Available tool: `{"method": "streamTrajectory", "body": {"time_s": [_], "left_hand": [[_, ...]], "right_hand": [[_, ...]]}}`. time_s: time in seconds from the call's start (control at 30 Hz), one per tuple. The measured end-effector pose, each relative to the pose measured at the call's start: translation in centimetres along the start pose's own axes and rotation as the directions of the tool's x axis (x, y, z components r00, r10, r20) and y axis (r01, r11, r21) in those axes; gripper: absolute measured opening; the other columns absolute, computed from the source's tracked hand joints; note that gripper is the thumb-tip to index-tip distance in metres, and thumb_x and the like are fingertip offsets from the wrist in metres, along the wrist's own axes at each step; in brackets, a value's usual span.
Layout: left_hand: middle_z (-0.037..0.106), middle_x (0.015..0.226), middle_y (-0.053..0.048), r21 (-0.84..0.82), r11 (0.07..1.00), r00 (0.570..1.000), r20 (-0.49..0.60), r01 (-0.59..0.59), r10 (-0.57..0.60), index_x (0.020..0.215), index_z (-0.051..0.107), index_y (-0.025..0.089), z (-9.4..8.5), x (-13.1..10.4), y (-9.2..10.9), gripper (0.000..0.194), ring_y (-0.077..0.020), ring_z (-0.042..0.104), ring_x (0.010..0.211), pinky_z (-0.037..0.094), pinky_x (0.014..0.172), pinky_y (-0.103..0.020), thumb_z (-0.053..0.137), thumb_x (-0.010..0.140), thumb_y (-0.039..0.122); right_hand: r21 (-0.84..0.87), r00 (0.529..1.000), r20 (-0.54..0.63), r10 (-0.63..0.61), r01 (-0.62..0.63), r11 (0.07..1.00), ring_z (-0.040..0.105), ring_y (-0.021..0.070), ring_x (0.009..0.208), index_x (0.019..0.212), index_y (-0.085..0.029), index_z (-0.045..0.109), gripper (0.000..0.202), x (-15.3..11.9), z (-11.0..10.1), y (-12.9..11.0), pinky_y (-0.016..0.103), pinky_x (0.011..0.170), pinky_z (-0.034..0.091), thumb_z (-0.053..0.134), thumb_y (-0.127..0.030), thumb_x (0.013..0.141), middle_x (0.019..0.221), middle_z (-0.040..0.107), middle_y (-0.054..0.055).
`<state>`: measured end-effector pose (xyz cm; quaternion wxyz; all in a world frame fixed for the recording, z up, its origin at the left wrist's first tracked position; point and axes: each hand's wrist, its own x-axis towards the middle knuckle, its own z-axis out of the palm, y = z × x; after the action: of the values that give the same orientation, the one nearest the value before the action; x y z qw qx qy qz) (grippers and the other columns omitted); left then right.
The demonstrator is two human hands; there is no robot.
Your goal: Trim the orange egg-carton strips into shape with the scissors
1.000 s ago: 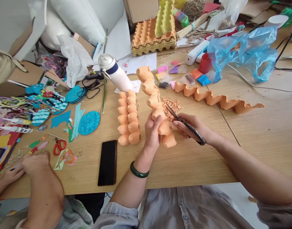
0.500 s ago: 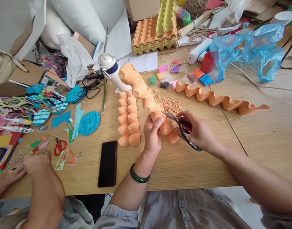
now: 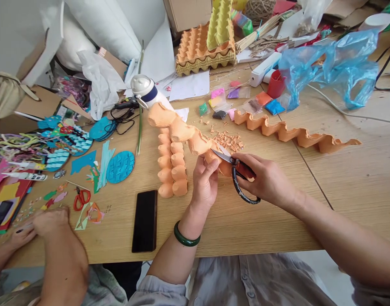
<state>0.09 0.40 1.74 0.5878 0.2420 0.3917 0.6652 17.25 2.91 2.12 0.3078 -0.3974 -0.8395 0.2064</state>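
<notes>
Swung leftward and lower since the earlier frame, the far end of the orange cup strip point(image 3: 180, 129) now tilts in front of the bottle point(image 3: 143, 87). The strip is held raised above the desk point(image 3: 265, 229). The left hand point(image 3: 206, 182) pinches its nearer part between thumb and fingers. The right hand point(image 3: 268, 176) grips the scissors point(image 3: 234, 170) by the handles, blades parted at the strip's edge, close to the left thumb.

Assessment: edge trimming appears to be in hand. Good practice calls for short snips, the thumb clear of the blade line, and support near the cut, since moulded pulp probably tears if forced. Turning the strip should beat twisting the wrist.

Shavings point(image 3: 230, 141) lie heaped just beyond. Leftward stand paired cup rows point(image 3: 164, 162), then a phone point(image 3: 144, 221); rightward lies a zigzag strip point(image 3: 286, 132).
</notes>
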Motion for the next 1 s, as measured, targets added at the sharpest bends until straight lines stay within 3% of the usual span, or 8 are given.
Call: {"method": "streamTrajectory", "body": {"time_s": [0.23,0.4,0.6,0.83,1.0], "left_hand": [[0.074,0.11,-0.002,-0.014,1.0,1.0,-0.006,0.022,-0.022,0.108,0.073,0.025,0.1,0.0,-0.1,0.039,-0.021,0.066,0.111,0.049,0.097,-0.031,0.09,0.074,0.035],[0.075,0.112,-0.002,0.009,1.0,0.999,-0.039,0.021,-0.021,0.109,0.072,0.026,0.1,-0.1,-0.2,0.041,-0.0215,0.066,0.114,0.049,0.098,-0.032,0.09,0.073,0.034],[0.076,0.114,-0.001,0.046,0.999,1.0,-0.016,0.001,0.0,0.109,0.073,0.026,0.3,-0.3,-0.6,0.041,-0.0217,0.067,0.117,0.048,0.108,-0.035,0.092,0.073,0.034],[0.076,0.113,-0.001,0.064,0.998,0.999,-0.027,-0.029,0.031,0.112,0.073,0.028,0.6,-0.6,-0.5,0.046,-0.0225,0.068,0.116,0.049,0.108,-0.036,0.093,0.071,0.032],[0.076,0.109,0.002,-0.019,1.0,0.999,-0.04,0.0,-0.001,0.11,0.076,0.03,0.7,-0.6,-0.3,0.044,-0.0178,0.069,0.105,0.052,0.097,-0.03,0.092,0.069,0.025]], "right_hand": [[-0.158,0.999,-0.041,-0.014,0.007,0.987,0.073,0.0218,0.078,0.129,-0.011,0.068,0.038,0.0,0.3,-0.9,0.031,0.064,0.052,0.058,-0.023,0.094,0.099,0.078,0.01],[-0.217,0.996,-0.055,-0.077,0.063,0.974,0.066,0.0182,0.066,0.131,-0.008,0.069,0.039,-0.3,0.2,-0.9,0.029,0.059,0.049,0.056,-0.027,0.099,0.087,0.074,0.008],[-0.303,0.986,-0.052,-0.16,0.137,0.943,0.063,0.0164,0.062,0.131,-0.002,0.07,0.041,-0.6,-0.3,-0.8,0.028,0.056,0.046,0.051,-0.027,0.105,0.083,0.072,0.007],[-0.333,0.995,-0.055,-0.083,0.06,0.941,0.06,0.0144,0.058,0.131,-0.008,0.072,0.039,-0.7,-1.2,-1.9,0.029,0.052,0.037,0.055,-0.027,0.102,0.08,0.072,0.003],[-0.382,0.997,-0.064,-0.053,0.024,0.924,0.063,0.0158,0.062,0.129,-0.012,0.073,0.036,-0.9,-1.3,-2.4,0.03,0.053,0.033,0.058,-0.028,0.101,0.082,0.073,0.003]]}}
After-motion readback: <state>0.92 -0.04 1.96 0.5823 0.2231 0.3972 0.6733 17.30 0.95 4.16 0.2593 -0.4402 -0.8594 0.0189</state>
